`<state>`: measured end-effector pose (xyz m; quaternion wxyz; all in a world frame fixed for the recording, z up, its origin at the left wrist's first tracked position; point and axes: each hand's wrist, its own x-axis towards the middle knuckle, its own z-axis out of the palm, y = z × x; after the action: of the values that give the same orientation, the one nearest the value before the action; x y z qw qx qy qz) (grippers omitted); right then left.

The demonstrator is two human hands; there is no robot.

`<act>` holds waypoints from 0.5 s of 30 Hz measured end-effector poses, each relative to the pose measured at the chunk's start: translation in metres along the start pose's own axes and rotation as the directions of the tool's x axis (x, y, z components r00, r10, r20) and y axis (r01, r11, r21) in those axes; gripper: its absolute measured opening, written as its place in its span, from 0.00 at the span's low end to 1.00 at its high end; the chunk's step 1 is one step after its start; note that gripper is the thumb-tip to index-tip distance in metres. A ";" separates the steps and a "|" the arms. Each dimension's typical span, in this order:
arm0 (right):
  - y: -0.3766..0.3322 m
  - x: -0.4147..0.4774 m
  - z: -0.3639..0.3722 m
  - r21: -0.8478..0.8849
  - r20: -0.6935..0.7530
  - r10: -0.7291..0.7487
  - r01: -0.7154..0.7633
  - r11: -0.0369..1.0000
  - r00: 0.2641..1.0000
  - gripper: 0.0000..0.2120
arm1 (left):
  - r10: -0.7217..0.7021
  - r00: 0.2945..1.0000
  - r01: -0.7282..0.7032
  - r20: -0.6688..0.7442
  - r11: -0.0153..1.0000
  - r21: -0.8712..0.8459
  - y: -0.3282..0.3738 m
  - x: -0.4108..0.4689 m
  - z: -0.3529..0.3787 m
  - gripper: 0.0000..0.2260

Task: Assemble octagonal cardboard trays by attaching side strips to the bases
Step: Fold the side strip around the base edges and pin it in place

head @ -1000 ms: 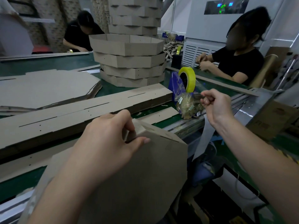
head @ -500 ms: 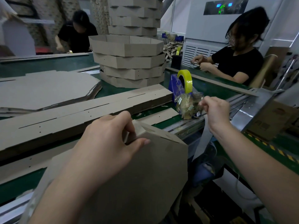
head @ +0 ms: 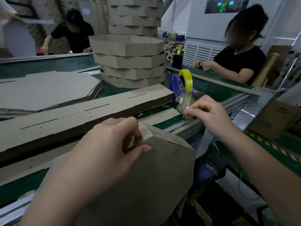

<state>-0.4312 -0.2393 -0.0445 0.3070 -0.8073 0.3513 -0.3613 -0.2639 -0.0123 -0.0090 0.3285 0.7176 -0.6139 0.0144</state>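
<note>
An octagonal cardboard tray [head: 154, 176] stands tilted against the table edge in front of me, its base toward me. My left hand [head: 104, 154] grips its top corner, thumb on the base and fingers curled over the folded side strip. My right hand [head: 210, 115] is at the front of the blue tape dispenser [head: 175, 88] with its yellow roll [head: 186, 79], fingers curled by the clear tape wad [head: 184, 103]; whether it pinches the tape is not plain.
Long side strips [head: 81, 113] lie stacked across the green table [head: 48, 66]. Flat octagonal bases [head: 45, 88] lie at left. A stack of finished trays [head: 130, 62] stands behind. Two people work at the far side. A metal rail [head: 260, 101] runs right.
My right hand has moved down and slightly left from above the dispenser's front to the tape wad. My left hand keeps its grip on the tray corner.
</note>
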 end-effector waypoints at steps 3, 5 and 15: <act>-0.034 -0.003 0.002 0.267 0.240 -0.083 0.016 0.964 0.967 0.11 | 0.041 0.999 -0.040 -0.016 0.999 0.034 -0.003 -0.003 -0.001 0.12; -0.051 -0.004 0.008 0.352 0.376 -0.133 -0.009 0.936 0.917 0.11 | 0.053 0.998 -0.052 -0.015 0.998 0.038 -0.005 -0.003 -0.001 0.11; -0.084 0.011 0.030 0.290 0.701 -0.141 -0.099 0.952 0.699 0.15 | -0.001 0.999 0.001 -0.034 1.000 0.016 -0.004 -0.003 0.001 0.12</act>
<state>-0.3730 -0.1935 0.0066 0.5359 -0.8302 0.1351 -0.0729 -0.2612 -0.0102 -0.0128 0.3333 0.7201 -0.6077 0.0314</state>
